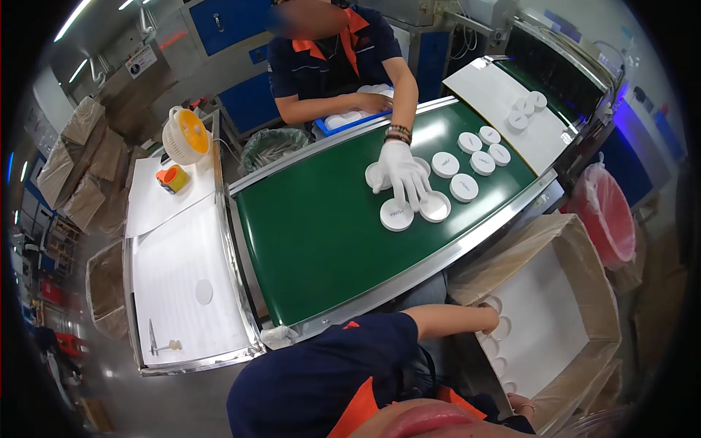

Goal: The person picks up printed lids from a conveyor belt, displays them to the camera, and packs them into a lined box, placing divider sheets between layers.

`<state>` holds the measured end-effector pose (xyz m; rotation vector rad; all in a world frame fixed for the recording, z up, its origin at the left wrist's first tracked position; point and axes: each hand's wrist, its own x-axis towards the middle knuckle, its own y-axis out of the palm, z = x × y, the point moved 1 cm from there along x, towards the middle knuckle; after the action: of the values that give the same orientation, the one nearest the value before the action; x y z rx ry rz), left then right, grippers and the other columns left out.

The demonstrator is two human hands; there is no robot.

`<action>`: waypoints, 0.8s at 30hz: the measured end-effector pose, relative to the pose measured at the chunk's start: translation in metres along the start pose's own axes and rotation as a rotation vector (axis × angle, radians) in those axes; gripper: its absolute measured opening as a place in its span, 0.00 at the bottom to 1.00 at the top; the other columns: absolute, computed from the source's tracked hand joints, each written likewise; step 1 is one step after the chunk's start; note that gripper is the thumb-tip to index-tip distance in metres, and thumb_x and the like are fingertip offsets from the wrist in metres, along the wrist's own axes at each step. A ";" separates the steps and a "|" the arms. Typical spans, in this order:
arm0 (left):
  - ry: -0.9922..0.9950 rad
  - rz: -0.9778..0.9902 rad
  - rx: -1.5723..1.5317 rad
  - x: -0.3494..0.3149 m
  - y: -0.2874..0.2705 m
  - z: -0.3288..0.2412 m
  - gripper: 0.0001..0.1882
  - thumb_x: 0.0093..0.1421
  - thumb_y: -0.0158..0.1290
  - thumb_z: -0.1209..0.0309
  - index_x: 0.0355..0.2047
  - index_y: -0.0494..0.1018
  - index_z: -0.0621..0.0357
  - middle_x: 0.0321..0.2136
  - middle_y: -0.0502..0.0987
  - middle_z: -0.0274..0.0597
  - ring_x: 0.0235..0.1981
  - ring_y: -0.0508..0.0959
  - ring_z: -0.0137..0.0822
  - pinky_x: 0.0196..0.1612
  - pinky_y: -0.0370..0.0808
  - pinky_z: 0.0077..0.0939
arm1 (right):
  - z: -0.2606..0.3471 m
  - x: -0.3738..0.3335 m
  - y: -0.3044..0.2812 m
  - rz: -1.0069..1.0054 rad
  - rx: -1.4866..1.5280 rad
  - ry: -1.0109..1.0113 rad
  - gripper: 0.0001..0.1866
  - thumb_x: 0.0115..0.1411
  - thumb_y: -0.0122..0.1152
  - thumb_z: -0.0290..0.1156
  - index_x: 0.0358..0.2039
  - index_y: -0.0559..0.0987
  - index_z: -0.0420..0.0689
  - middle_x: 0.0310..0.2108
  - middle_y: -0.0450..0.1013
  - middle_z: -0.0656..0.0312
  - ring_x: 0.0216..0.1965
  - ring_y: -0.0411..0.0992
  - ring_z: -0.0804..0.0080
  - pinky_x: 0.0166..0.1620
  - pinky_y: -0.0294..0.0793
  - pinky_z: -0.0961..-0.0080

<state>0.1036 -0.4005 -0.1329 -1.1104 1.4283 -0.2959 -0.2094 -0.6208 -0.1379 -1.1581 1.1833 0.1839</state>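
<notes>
My left hand (488,320) reaches into a lined cardboard box (595,292) on the right. Its fingers curl down beside a row of round white lids (502,328) along the box's left side; what lies in them is hidden. Lower down, my right hand (521,404) is at the near end of that row by the box's near edge, its fingers mostly hidden. Across the green conveyor belt (314,255), a co-worker's white-gloved hand (400,171) spreads over several lids. More round white lids (464,187) with small printed marks lie on the belt to its right.
A white-topped side table (186,255) at left bears a fan (186,135), an orange tape dispenser (172,179) and a white disc (204,292). The co-worker's blue tray (354,123) stands beyond the belt. A pink lined bin (602,212) is beyond the box.
</notes>
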 end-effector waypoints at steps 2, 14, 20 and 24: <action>0.135 -0.139 -0.089 -0.028 -0.003 -0.002 0.23 0.56 0.57 0.63 0.53 0.75 0.49 0.50 0.75 0.48 0.50 0.76 0.52 0.48 0.74 0.53 | 0.024 -0.003 -0.011 -0.006 0.071 -0.022 0.16 0.55 0.58 0.40 0.37 0.82 0.42 0.34 0.79 0.46 0.39 0.77 0.47 0.41 0.77 0.54; 0.746 -0.655 -0.986 -0.282 -0.048 0.031 0.16 0.67 0.48 0.61 0.48 0.72 0.59 0.44 0.77 0.47 0.47 0.76 0.44 0.52 0.71 0.38 | 0.049 0.016 -0.051 0.145 0.161 0.131 0.15 0.55 0.59 0.40 0.36 0.82 0.42 0.34 0.79 0.48 0.36 0.78 0.51 0.40 0.78 0.56; 0.692 -1.473 -1.176 -0.466 -0.118 0.074 0.14 0.69 0.44 0.67 0.28 0.74 0.58 0.37 0.75 0.46 0.40 0.74 0.37 0.46 0.72 0.32 | 0.102 0.030 -0.119 0.024 0.081 -0.092 0.15 0.58 0.57 0.38 0.39 0.81 0.42 0.33 0.80 0.51 0.33 0.78 0.57 0.39 0.77 0.63; 1.185 -1.738 -0.749 -0.544 -0.137 0.055 0.25 0.70 0.39 0.58 0.15 0.70 0.44 0.27 0.71 0.31 0.37 0.70 0.38 0.49 0.65 0.48 | 0.191 -0.006 -0.173 -0.640 0.444 -0.700 0.13 0.63 0.55 0.33 0.43 0.78 0.40 0.32 0.79 0.53 0.33 0.78 0.64 0.38 0.76 0.69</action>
<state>0.1021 -0.0383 0.2987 -2.9137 1.0039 -1.9972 0.0192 -0.5491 -0.0443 -0.9049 0.1880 -0.1541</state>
